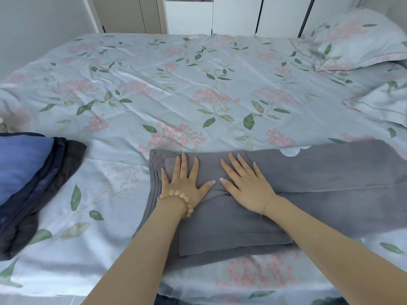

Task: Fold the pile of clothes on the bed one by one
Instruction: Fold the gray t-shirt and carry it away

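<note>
Head view: floral bed (176, 84); white wardrobe doors (237, 16) behind.

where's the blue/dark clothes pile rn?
In the head view, the pile of blue and dark clothes sits at the left edge of the bed, apart from the grey garment that both hands press flat.

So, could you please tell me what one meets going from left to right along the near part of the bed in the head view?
Stack of dark blue clothes → left hand with a beaded bracelet, flat on the grey garment → right hand, also flat on it → the rest of the grey garment, trailing to the right.
</note>
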### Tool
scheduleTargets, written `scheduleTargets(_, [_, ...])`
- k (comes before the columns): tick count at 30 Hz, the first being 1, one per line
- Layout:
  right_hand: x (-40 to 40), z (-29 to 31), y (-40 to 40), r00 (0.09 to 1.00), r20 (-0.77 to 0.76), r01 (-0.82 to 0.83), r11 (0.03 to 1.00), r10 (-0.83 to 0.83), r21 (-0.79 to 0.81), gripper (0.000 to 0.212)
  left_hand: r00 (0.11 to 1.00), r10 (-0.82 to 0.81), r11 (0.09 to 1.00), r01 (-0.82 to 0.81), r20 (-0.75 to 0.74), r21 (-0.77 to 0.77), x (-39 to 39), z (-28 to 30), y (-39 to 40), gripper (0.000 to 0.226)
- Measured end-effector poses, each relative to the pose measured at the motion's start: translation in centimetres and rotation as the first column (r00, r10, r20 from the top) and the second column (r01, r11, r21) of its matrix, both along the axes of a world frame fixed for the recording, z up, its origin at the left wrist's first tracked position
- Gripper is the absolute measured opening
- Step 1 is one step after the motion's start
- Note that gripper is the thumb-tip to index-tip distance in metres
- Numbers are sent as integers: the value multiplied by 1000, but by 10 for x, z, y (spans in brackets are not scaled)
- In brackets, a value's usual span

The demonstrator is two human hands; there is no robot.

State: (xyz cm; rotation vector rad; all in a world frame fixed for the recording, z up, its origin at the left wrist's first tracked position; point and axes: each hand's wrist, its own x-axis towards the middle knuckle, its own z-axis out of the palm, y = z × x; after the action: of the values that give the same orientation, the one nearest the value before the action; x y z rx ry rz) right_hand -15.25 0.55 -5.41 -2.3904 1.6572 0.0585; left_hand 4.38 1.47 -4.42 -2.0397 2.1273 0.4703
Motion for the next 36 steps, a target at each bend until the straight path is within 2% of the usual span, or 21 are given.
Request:
scheduleTargets(3, [-1,5,-4,999,23,-27,997,25,74,59,1000,-15,999,15,3,42,1,7,-3,91])
scheduleTargets(5, [-10,14,-7,981,190,-63,982,28,180,57,999,-27,998,25,28,61,1,13,-4,94])
scheduleTargets(6, [-19,21,-7,939,343,-64,969,-23,240,51,998,-33,998,31,47,55,0,17,-4,94])
scheduleTargets(8, [-43,34,-1,794,582,12,962,-176,274,34,995,-78,997,79,64,-22,-7,26,-4,87])
scheduleTargets(10, [-76,44,10,711,663,163,971,-237,173,30,982,-185,975,181,-21,-126,-27,32,-1,73])
scheduleTargets(13, [-134,47,21,714,624,321,940,-318,111,31,918,-338,937,307,-208,-169,-71,34,8,62])
scheduleTargets(16, [-186,46,21,717,565,413,902,-409,130,27,885,-382,922,349,-265,-166,-106,31,5,56])
scheduleTargets(21, [-248,46,-11,764,453,502,864,-460,31,28,891,-277,948,193,-360,-253,-132,28,-29,50])
scheduleTargets(25, [-290,50,-54,843,264,500,864,-468,-63,38,916,-220,948,119,-335,-296,-145,14,-56,46])
scheduleTargets(27, [-307,48,-74,874,177,472,877,-453,-84,42,908,-195,950,81,-370,-302,-148,6,-69,43])
scheduleTargets(29, [-319,40,-89,887,134,453,889,-442,-66,38,890,-152,951,13,-430,-310,-148,0,-83,35])
scheduleTargets(33, [-327,32,-107,882,137,469,872,-452,-142,8,886,-117,928,-64,-449,-368,-153,-5,-100,14])
scheduleTargets(36, [-335,32,-118,898,105,440,866,-428,-237,17,880,-50,912,-152,-472,-380,-158,-7,-105,12])
